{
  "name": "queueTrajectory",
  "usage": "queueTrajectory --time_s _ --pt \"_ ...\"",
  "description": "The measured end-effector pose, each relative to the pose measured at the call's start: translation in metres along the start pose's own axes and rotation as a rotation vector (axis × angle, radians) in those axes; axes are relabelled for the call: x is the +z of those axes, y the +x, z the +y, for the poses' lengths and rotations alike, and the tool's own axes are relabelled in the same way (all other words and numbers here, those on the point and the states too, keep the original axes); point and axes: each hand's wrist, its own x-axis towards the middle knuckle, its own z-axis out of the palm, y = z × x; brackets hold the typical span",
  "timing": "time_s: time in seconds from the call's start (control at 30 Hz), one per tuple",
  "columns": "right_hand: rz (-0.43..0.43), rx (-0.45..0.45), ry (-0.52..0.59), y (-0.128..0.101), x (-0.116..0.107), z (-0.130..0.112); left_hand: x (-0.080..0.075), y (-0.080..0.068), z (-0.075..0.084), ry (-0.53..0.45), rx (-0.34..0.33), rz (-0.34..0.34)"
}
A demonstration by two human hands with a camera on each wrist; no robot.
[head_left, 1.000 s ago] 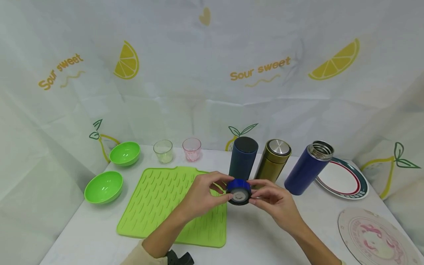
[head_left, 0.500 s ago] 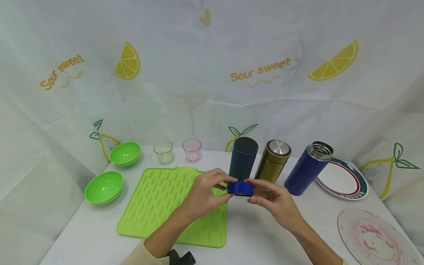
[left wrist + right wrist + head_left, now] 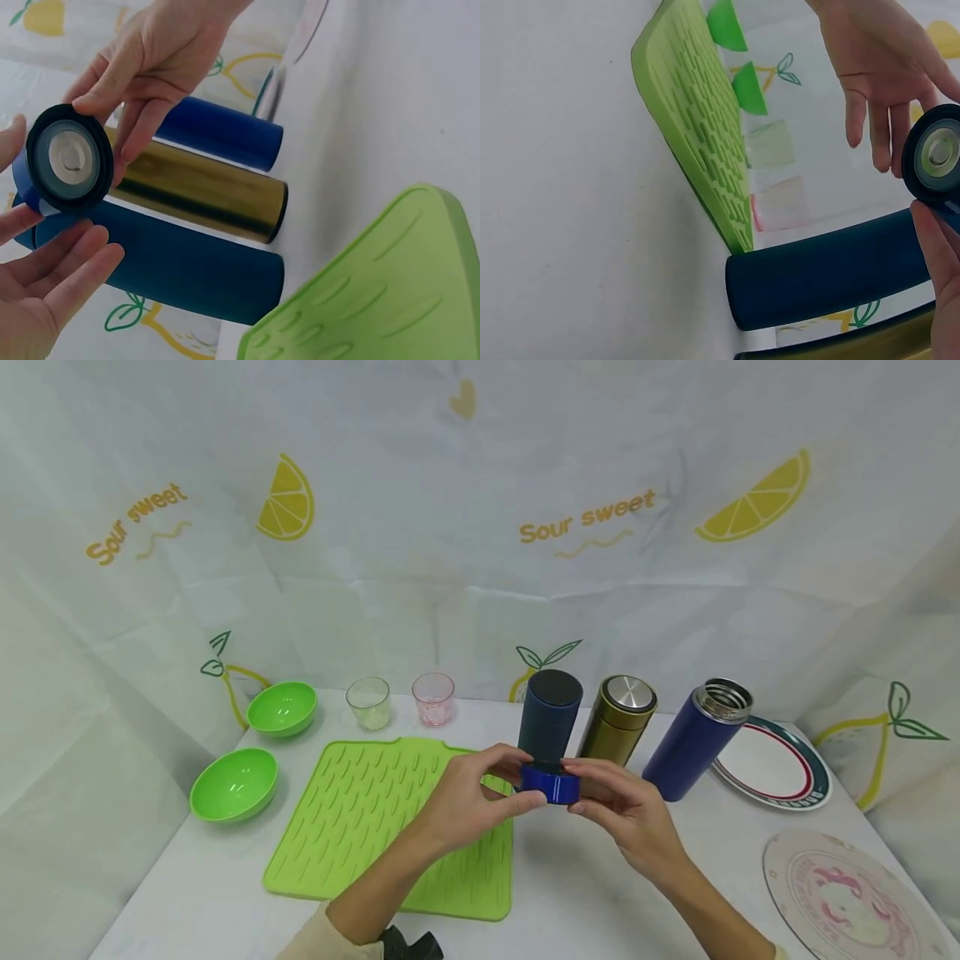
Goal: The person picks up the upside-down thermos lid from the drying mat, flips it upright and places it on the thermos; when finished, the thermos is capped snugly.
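Observation:
A blue lid [image 3: 550, 783] with a black underside is pinched between both hands above the table, just in front of the dark teal bottle [image 3: 551, 714]. My left hand [image 3: 504, 778] holds its left edge and my right hand [image 3: 594, 787] its right edge. The left wrist view shows the lid's [image 3: 69, 157] underside with a pale inner seal, the right hand [image 3: 142, 75] above it and the left hand [image 3: 45, 270] below. In the right wrist view the lid [image 3: 937, 154] sits at the right edge. A blue bottle [image 3: 697, 739] stands open, without a lid.
A gold bottle [image 3: 618, 718] stands between the teal and blue bottles. A green ribbed mat [image 3: 375, 818] lies to the left, with two green bowls [image 3: 234, 783] and two small glasses [image 3: 368, 702] beyond. Two plates [image 3: 776, 764] lie at the right. A printed curtain backs the table.
The lid has been turned: its underside faced the head camera, now its blue side wall does. Both hands have kept hold and shifted slightly up and back.

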Motion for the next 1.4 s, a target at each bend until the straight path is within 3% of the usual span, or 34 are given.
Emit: queueTrajectory --time_s 0.1,0.3,0.47,0.63,0.77,0.9,1.0,1.1,1.2,1.3,1.4 --pt "-0.027 -0.009 0.047 0.0 0.001 0.002 0.0 0.001 0.001 -0.012 -0.011 -0.017" --pt "-0.042 -0.12 0.105 0.002 0.004 0.002 0.0 0.002 0.002 -0.007 0.027 -0.032" --pt "-0.053 -0.116 0.033 0.002 0.004 0.0 -0.001 0.001 0.002 0.029 0.065 -0.025" --pt "-0.046 -0.062 -0.113 0.0 -0.006 -0.004 -0.003 -0.001 0.0 0.071 0.101 0.002" --pt "0.066 -0.075 -0.171 -0.004 -0.029 -0.014 -0.005 -0.002 -0.001 0.104 0.12 0.015" --pt "0.259 -0.211 -0.016 -0.009 -0.061 -0.02 -0.006 -0.004 -0.002 0.132 0.141 0.009" --pt "0.447 -0.26 0.043 -0.014 -0.085 -0.02 -0.007 -0.004 -0.003 0.137 0.159 0.004" --pt "0.644 -0.194 0.031 -0.02 -0.105 -0.017 -0.007 -0.005 -0.004 0.136 0.172 0.003" --pt "0.755 -0.043 -0.002 -0.023 -0.117 -0.007 -0.008 -0.005 -0.004 0.139 0.18 0.005" --pt "0.733 0.163 -0.089 -0.025 -0.124 0.01 -0.008 -0.005 -0.004 0.145 0.185 0.009" --pt "0.647 0.258 -0.084 -0.026 -0.127 0.027 -0.008 -0.005 -0.004 0.146 0.191 0.014"
